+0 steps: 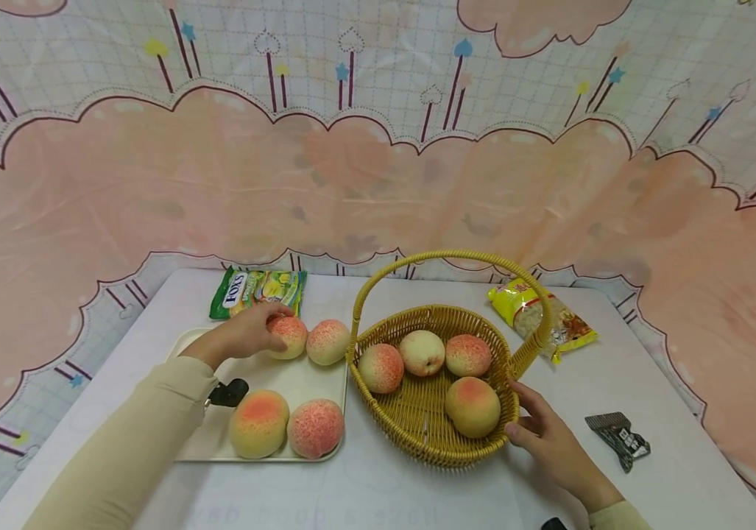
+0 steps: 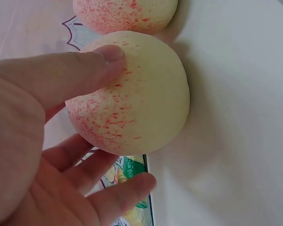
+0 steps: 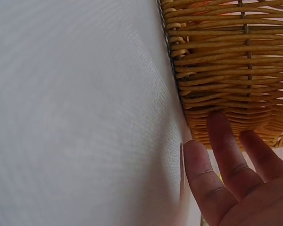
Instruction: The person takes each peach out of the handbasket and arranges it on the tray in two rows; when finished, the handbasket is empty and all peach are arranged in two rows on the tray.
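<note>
My left hand holds a pink-speckled peach at the back of a cream tray. In the left wrist view the thumb lies across this peach, with fingers at its far side. Beside it on the tray sits another speckled peach; a large yellow-orange peach and a redder peach lie at the front. My right hand touches the right side of a wicker basket. In the right wrist view, its fairly straight fingers rest against the weave. Several peaches, including a pale one, lie in the basket.
A green candy bag lies behind the tray. Behind the basket to the right is a yellow snack bag. A small black packet lies right of my right hand. The basket's tall handle arches over it.
</note>
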{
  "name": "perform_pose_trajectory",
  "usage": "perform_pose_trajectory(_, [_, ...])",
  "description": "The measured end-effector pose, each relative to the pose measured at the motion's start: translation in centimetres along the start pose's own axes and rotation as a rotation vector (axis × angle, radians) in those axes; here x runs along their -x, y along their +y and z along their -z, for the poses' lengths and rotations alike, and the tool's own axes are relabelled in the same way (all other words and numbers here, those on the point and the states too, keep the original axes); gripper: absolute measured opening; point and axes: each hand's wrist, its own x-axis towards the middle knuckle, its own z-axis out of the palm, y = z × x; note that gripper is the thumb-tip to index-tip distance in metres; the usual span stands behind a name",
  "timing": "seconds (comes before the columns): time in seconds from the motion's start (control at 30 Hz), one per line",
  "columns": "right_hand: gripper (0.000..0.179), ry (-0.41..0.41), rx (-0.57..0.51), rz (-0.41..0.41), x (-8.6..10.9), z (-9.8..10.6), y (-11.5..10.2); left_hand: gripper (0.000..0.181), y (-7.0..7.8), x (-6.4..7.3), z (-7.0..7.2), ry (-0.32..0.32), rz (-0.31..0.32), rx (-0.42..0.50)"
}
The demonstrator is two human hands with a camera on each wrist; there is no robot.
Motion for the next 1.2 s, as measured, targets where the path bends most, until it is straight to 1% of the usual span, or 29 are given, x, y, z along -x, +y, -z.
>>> perform_pose_trajectory(0.07, [0.066, 0.001, 0.001, -0.001, 0.0, 0.0, 0.0, 0.061, 0.1, 0.1, 0.0, -0.002, -0.002, -0.007])
perform_pose_trajectory(0.3, [0.066, 0.0, -0.008, 0.005, 0.0, 0.0, -0.1, 0.058, 0.3, 0.3, 0.2, 0.012, 0.032, -0.04])
perform_pose_trajectory(0.43, [0.066, 0.001, -0.01, 0.003, 0.0, 0.0, -0.1, 0.058, 0.2, 0.2, 0.2, 0.012, 0.053, -0.021])
perform_pose_trajectory(0.53, [0.066, 0.003, -0.007, 0.0, 0.0, 0.0, -0.1, 0.063, 0.2, 0.2, 0.1, 0.018, 0.059, -0.002])
perform_pose_trajectory(0.6, [0.066, 0.004, -0.006, -0.001, 0.0, 0.0, -0.1, 0.068, 0.3, 0.4, 0.1, 0.027, 0.052, 0.0])
perform_pose_trajectory(0.7, [0.066, 0.001, -0.008, 0.001, 0.1, 0.0, -0.2, 0.072, 0.8, 1.0, 0.2, 0.045, 0.027, -0.024])
perform_pose_trajectory(0.8, [0.066, -0.002, -0.009, 0.002, 0.1, 0.0, -0.1, 0.07, 1.6, 1.7, 0.6, 0.065, 0.001, -0.053])
perform_pose_trajectory(0.87, [0.066, 0.003, -0.012, -0.001, 0.0, 0.0, -0.1, 0.069, 2.2, 2.3, 0.8, 0.078, -0.025, -0.067])
perform_pose_trajectory(0.97, [0.066, 0.003, -0.016, 0.007, 0.0, 0.0, 0.1, 0.065, 3.3, 3.5, 0.9, 0.099, -0.082, -0.074])
perform_pose_trajectory(1.1, [0.066, -0.002, -0.029, 0.006, -0.1, 0.0, 0.2, 0.061, 4.8, 5.2, 0.6, 0.125, -0.155, -0.087])
perform_pose_trajectory(1.2, [0.066, -0.008, -0.039, 0.003, -0.1, 0.0, 0.2, 0.06, 5.8, 6.3, 0.2, 0.126, -0.183, -0.079])
